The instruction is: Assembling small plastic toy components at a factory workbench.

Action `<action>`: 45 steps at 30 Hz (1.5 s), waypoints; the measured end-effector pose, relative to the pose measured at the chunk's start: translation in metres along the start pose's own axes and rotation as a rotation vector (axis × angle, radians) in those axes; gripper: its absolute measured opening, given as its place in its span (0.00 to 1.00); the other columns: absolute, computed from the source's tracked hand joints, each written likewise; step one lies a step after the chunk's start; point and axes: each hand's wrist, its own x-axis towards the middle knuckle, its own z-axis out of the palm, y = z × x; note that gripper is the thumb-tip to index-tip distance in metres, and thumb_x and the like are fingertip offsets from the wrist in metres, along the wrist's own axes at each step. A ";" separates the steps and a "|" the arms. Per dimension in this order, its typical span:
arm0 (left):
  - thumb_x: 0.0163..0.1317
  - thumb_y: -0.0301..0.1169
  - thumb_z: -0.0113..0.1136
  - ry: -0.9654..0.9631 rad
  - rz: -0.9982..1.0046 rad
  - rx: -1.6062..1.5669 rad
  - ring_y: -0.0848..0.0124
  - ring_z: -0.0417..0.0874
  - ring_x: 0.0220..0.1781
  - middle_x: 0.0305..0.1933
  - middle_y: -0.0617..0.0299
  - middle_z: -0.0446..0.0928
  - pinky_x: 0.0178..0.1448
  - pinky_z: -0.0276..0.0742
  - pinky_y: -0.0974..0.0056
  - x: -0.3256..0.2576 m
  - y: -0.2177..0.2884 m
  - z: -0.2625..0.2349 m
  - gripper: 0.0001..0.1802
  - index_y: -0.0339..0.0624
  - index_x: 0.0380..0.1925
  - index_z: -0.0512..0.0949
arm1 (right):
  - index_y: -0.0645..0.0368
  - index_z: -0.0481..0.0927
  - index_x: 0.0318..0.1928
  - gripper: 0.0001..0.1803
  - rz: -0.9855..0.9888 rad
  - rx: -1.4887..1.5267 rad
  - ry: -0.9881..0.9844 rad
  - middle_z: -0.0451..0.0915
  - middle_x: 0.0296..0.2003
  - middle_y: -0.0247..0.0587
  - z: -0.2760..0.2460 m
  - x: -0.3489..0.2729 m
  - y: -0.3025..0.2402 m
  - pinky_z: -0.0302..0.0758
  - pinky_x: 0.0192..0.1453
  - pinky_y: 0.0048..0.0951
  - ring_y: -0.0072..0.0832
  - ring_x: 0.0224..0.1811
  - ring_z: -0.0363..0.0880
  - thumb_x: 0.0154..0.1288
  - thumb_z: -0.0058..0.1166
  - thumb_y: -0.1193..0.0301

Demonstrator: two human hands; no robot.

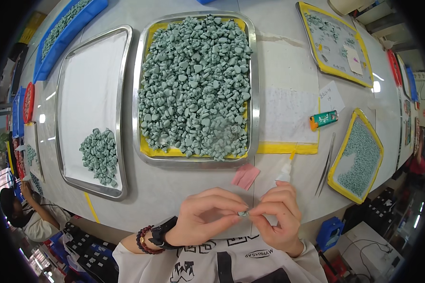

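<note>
Close to my body, the fingertips of my left hand (210, 214) and my right hand (278, 214) meet in a pinch. Between them is a small grey-green piece (243, 213), mostly covered by the fingers, so its exact form is hard to make out. A white squeeze bottle (283, 170) with a thin yellow tip sticks out beyond the curled fingers of my right hand and seems tucked into them; its lower part is hidden. Just past my hands lies a pink cloth scrap (245, 177). A metal tray (255, 94) heaped with similar grey-green pieces stands farther off.
Left of it, another metal tray (92, 70) carries a small pile. Right are a green lighter (324, 120), tweezers (325, 165) and a yellow-edged tray (333, 181) of tiny pieces. A second yellow-edged tray (318, 54) and a blue bin (45, 68) stand far off. A person (33, 212) sits left.
</note>
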 end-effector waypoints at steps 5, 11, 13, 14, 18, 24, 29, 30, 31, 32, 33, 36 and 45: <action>0.50 0.12 0.61 -0.034 0.111 0.158 0.68 0.81 0.41 0.42 0.51 0.78 0.45 0.78 0.68 0.000 -0.001 -0.003 0.14 0.34 0.37 0.80 | 0.56 0.78 0.29 0.11 0.010 0.028 -0.008 0.73 0.29 0.33 0.000 -0.001 0.001 0.65 0.51 0.43 0.30 0.32 0.73 0.41 0.66 0.76; 0.51 0.12 0.60 -0.069 0.142 0.205 0.67 0.81 0.40 0.42 0.51 0.78 0.44 0.78 0.68 0.000 0.003 -0.003 0.13 0.34 0.37 0.81 | 0.58 0.78 0.28 0.12 -0.009 0.053 0.003 0.73 0.29 0.34 0.000 -0.002 0.003 0.66 0.45 0.37 0.31 0.32 0.72 0.41 0.67 0.76; 0.51 0.12 0.60 -0.083 0.144 0.201 0.67 0.81 0.40 0.42 0.51 0.78 0.43 0.79 0.67 0.000 0.003 -0.003 0.13 0.34 0.37 0.81 | 0.58 0.77 0.28 0.13 0.000 0.077 -0.007 0.73 0.28 0.35 -0.002 -0.003 0.003 0.66 0.41 0.33 0.31 0.31 0.71 0.41 0.69 0.74; 0.51 0.12 0.59 -0.095 0.131 0.180 0.67 0.81 0.40 0.42 0.51 0.78 0.43 0.79 0.67 0.000 0.003 -0.004 0.13 0.34 0.38 0.81 | 0.58 0.77 0.28 0.13 0.006 0.090 -0.012 0.73 0.28 0.35 -0.002 -0.003 0.002 0.65 0.39 0.31 0.31 0.31 0.71 0.41 0.70 0.74; 0.52 0.12 0.58 -0.140 0.103 0.122 0.67 0.82 0.41 0.42 0.51 0.78 0.43 0.79 0.67 0.002 0.005 -0.005 0.13 0.34 0.38 0.81 | 0.58 0.77 0.27 0.14 0.009 0.131 0.000 0.72 0.27 0.34 -0.005 -0.003 0.002 0.64 0.36 0.27 0.30 0.31 0.70 0.41 0.72 0.71; 0.53 0.13 0.58 -0.195 0.083 0.089 0.67 0.82 0.42 0.42 0.50 0.79 0.44 0.78 0.67 0.002 0.006 -0.007 0.13 0.33 0.39 0.81 | 0.57 0.78 0.26 0.14 -0.002 0.108 -0.014 0.72 0.26 0.33 -0.007 -0.003 -0.001 0.63 0.36 0.28 0.29 0.29 0.70 0.41 0.72 0.70; 0.52 0.13 0.59 -0.104 0.032 0.054 0.66 0.82 0.41 0.42 0.50 0.79 0.45 0.78 0.66 0.002 0.003 -0.003 0.13 0.32 0.39 0.81 | 0.57 0.80 0.26 0.13 -0.036 0.038 0.015 0.72 0.25 0.31 -0.004 -0.002 -0.004 0.62 0.36 0.28 0.29 0.28 0.69 0.37 0.71 0.74; 0.52 0.13 0.59 -0.101 0.034 0.057 0.66 0.82 0.41 0.42 0.50 0.79 0.45 0.78 0.66 0.002 0.004 -0.003 0.13 0.31 0.39 0.81 | 0.57 0.81 0.26 0.13 -0.040 0.025 0.024 0.72 0.25 0.31 -0.004 -0.002 -0.004 0.62 0.36 0.28 0.29 0.28 0.69 0.36 0.70 0.75; 0.52 0.13 0.59 -0.098 0.036 0.060 0.66 0.82 0.41 0.42 0.50 0.79 0.46 0.78 0.66 0.002 0.004 -0.003 0.13 0.31 0.39 0.80 | 0.57 0.81 0.26 0.13 -0.040 0.025 0.024 0.72 0.25 0.31 -0.004 -0.001 -0.005 0.62 0.36 0.28 0.29 0.28 0.69 0.36 0.70 0.75; 0.52 0.13 0.59 -0.095 0.038 0.063 0.66 0.82 0.41 0.42 0.50 0.79 0.46 0.78 0.66 0.002 0.004 -0.003 0.13 0.31 0.39 0.80 | 0.57 0.81 0.27 0.13 -0.043 0.019 0.026 0.72 0.25 0.31 -0.004 -0.001 -0.005 0.62 0.36 0.28 0.29 0.28 0.70 0.36 0.69 0.76; 0.52 0.13 0.59 -0.095 0.038 0.064 0.66 0.82 0.41 0.42 0.50 0.79 0.46 0.78 0.66 0.002 0.004 -0.003 0.13 0.31 0.39 0.80 | 0.57 0.81 0.27 0.13 -0.047 0.013 0.028 0.72 0.25 0.31 -0.004 -0.001 -0.005 0.62 0.36 0.28 0.29 0.28 0.70 0.35 0.68 0.77; 0.52 0.12 0.59 -0.102 0.088 0.141 0.66 0.82 0.41 0.43 0.49 0.78 0.45 0.78 0.66 0.003 0.005 -0.004 0.14 0.32 0.40 0.80 | 0.57 0.81 0.27 0.13 -0.059 -0.009 0.033 0.72 0.25 0.31 -0.003 -0.001 -0.005 0.62 0.36 0.28 0.29 0.28 0.70 0.34 0.67 0.79; 0.50 0.11 0.59 -0.063 0.339 0.477 0.67 0.82 0.41 0.44 0.51 0.79 0.43 0.79 0.66 -0.002 0.000 0.001 0.17 0.35 0.41 0.80 | 0.57 0.79 0.26 0.11 -0.093 -0.141 0.072 0.71 0.26 0.31 0.004 -0.009 -0.007 0.62 0.36 0.30 0.30 0.27 0.69 0.36 0.64 0.79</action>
